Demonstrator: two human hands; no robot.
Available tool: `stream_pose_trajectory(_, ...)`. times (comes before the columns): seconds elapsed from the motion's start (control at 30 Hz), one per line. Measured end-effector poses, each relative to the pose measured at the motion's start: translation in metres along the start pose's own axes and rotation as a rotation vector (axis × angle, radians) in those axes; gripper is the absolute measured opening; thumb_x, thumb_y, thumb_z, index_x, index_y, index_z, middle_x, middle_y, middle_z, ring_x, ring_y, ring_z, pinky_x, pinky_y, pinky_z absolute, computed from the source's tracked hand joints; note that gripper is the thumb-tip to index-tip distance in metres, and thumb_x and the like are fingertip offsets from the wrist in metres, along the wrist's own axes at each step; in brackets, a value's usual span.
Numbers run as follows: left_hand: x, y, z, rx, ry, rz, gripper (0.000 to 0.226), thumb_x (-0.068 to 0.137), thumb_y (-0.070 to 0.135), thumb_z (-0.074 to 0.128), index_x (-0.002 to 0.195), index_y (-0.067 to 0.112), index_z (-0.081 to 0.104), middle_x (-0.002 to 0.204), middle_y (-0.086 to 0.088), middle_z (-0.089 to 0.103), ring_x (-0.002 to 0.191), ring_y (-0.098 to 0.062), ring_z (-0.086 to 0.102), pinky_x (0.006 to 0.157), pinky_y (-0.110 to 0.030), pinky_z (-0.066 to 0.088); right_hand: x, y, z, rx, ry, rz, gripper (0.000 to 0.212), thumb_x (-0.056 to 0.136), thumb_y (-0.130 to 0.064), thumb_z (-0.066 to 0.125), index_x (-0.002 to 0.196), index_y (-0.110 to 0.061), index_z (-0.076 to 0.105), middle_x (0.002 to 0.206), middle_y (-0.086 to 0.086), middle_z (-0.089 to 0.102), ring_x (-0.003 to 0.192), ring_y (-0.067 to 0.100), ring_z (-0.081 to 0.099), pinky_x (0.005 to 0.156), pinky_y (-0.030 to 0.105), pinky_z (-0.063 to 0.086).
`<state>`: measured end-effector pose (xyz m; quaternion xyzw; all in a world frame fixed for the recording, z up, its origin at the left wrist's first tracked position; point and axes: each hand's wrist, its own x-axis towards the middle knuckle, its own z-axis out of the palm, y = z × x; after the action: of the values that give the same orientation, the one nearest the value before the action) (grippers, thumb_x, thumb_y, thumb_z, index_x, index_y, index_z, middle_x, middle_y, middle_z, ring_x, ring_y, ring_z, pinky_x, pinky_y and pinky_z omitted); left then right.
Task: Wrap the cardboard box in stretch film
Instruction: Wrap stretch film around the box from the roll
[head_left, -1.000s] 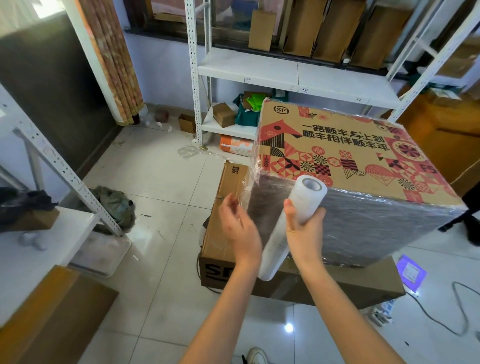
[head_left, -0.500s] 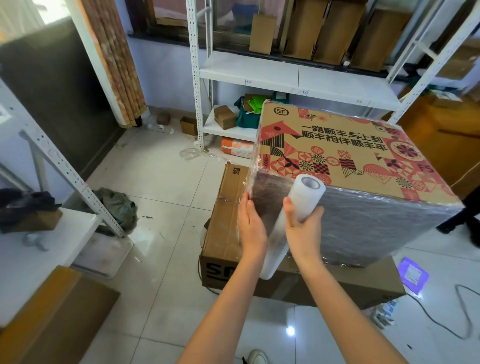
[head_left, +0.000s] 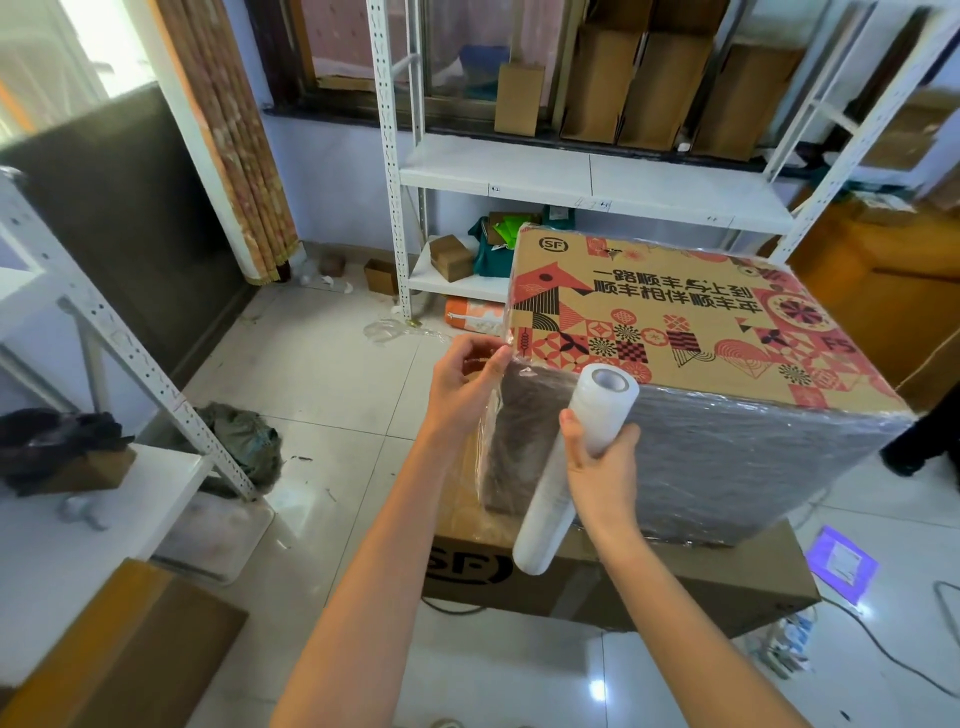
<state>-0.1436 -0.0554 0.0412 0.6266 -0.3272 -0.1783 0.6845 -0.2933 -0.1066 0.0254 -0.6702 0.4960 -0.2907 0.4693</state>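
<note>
Since the large printed cardboard box (head_left: 675, 317) already carries film on its grey-looking near side, the step in hand looks like fixing or tearing off the loose tail at the corner. That box sits just beyond both hands, resting on a flatter brown carton (head_left: 691, 582) on the tiled floor. At its near top corner the left hand (head_left: 462, 389) pinches the free edge of clear stretch film (head_left: 493, 415) between thumb and fingertips, and the sheet hangs down from there along the box's edge. Just right of it, the right hand (head_left: 597, 457) has its fingers curled round the white roll of stretch film (head_left: 571, 467), which stands tilted against the wrapped face. To do this well, I judge the film should be kept taut between pinch and roll, then smoothed flat onto the layers beneath so it clings without wrinkles. Behind the box stands a white metal shelving rack (head_left: 587, 176) with plain cartons on it.
</note>
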Motion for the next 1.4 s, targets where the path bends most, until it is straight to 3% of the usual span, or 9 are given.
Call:
stream_pose_trajectory(0.13, 0.009, 0.006, -0.005, -0.028, 0.015, -0.009, 0.011, 0.09, 0.005, 0.061, 0.084, 0.014, 0.058, 0.08, 0.0, 0.059, 0.069, 0.003, 0.057, 0.065, -0.014, 0.047, 0.001, 0.001, -0.001, 0.002, -0.009, -0.004, 0.055, 0.081, -0.057, 0.059, 0.106, -0.015, 0.034, 0.088, -0.005, 0.053, 0.088, 0.024, 0.061, 0.081, 0.055, 0.051)
stream_pose_trajectory(0.27, 0.014, 0.013, -0.005, -0.003, -0.045, -0.017, 0.002, 0.093, 0.009, 0.057, 0.094, 0.01, 0.059, 0.088, -0.001, 0.062, 0.075, 0.002, 0.061, 0.067, -0.016, 0.049, 0.0, 0.001, -0.001, 0.018, -0.014, -0.012, 0.052, 0.083, -0.054, 0.06, 0.107, -0.015, 0.035, 0.089, -0.005, 0.053, 0.085, 0.02, 0.06, 0.08, 0.053, 0.052)
stream_pose_trajectory(0.37, 0.014, 0.007, -0.009, -0.101, -0.05, -0.18, 0.023, 0.101, 0.021, 0.043, 0.104, 0.006, 0.06, 0.088, -0.002, 0.061, 0.077, -0.007, 0.059, 0.071, -0.022, 0.049, 0.001, 0.002, -0.001, 0.027, -0.024, -0.011, 0.053, 0.082, -0.055, 0.059, 0.106, -0.016, 0.034, 0.09, -0.005, 0.053, 0.084, 0.018, 0.06, 0.08, 0.052, 0.053)
stream_pose_trajectory(0.43, 0.011, 0.001, -0.014, -0.141, -0.095, -0.262, 0.028, 0.102, 0.025, 0.04, 0.099, 0.009, 0.062, 0.086, -0.002, 0.061, 0.078, -0.01, 0.058, 0.073, -0.022, 0.047, 0.002, 0.002, -0.001, 0.022, -0.024, -0.009, 0.054, 0.081, -0.057, 0.059, 0.106, -0.016, 0.034, 0.09, -0.004, 0.054, 0.085, 0.02, 0.06, 0.08, 0.053, 0.052)
stream_pose_trajectory(0.63, 0.006, 0.004, -0.013, -0.047, -0.097, -0.192, 0.008, 0.093, 0.011, 0.057, 0.088, 0.014, 0.061, 0.083, 0.002, 0.063, 0.075, -0.004, 0.059, 0.067, -0.015, 0.047, 0.003, 0.003, -0.001, 0.019, -0.028, -0.01, 0.054, 0.081, -0.058, 0.058, 0.106, -0.018, 0.033, 0.09, -0.005, 0.053, 0.086, 0.021, 0.061, 0.079, 0.053, 0.053)
stream_pose_trajectory(0.9, 0.006, -0.002, -0.007, -0.269, 0.036, -0.144, 0.008, 0.095, 0.007, 0.052, 0.089, 0.011, 0.054, 0.112, -0.007, 0.067, 0.106, -0.024, 0.064, 0.089, -0.038, 0.053, 0.004, 0.003, -0.001, 0.023, -0.028, -0.015, 0.054, 0.08, -0.058, 0.059, 0.106, -0.018, 0.033, 0.09, -0.004, 0.053, 0.087, 0.022, 0.061, 0.079, 0.054, 0.053)
stream_pose_trajectory(1.13, 0.011, -0.006, 0.016, -0.213, 0.208, -0.126, 0.007, 0.095, 0.013, 0.056, 0.088, 0.015, 0.057, 0.097, -0.003, 0.069, 0.09, -0.015, 0.065, 0.076, -0.026, 0.053, 0.006, 0.002, -0.001, 0.01, -0.027, -0.009, 0.052, 0.082, -0.056, 0.059, 0.106, -0.019, 0.031, 0.09, -0.006, 0.051, 0.088, 0.021, 0.06, 0.08, 0.053, 0.053)
stream_pose_trajectory(1.27, 0.01, -0.002, 0.031, -0.233, 0.317, -0.148, 0.006, 0.093, 0.012, 0.06, 0.093, 0.006, 0.06, 0.083, -0.002, 0.064, 0.073, -0.003, 0.06, 0.063, -0.014, 0.048, 0.007, 0.001, -0.002, 0.012, -0.006, -0.013, 0.054, 0.081, -0.057, 0.059, 0.106, -0.018, 0.033, 0.09, -0.006, 0.053, 0.087, 0.021, 0.06, 0.08, 0.053, 0.053)
stream_pose_trajectory(1.4, 0.013, 0.0, 0.042, -0.289, 0.408, -0.235, 0.004, 0.09, 0.013, 0.064, 0.091, 0.01, 0.062, 0.088, -0.004, 0.064, 0.082, -0.011, 0.059, 0.064, -0.015, 0.048, 0.008, 0.001, -0.002, 0.005, 0.013, -0.016, 0.055, 0.081, -0.057, 0.06, 0.106, -0.015, 0.035, 0.088, -0.006, 0.053, 0.087, 0.023, 0.06, 0.079, 0.053, 0.052)
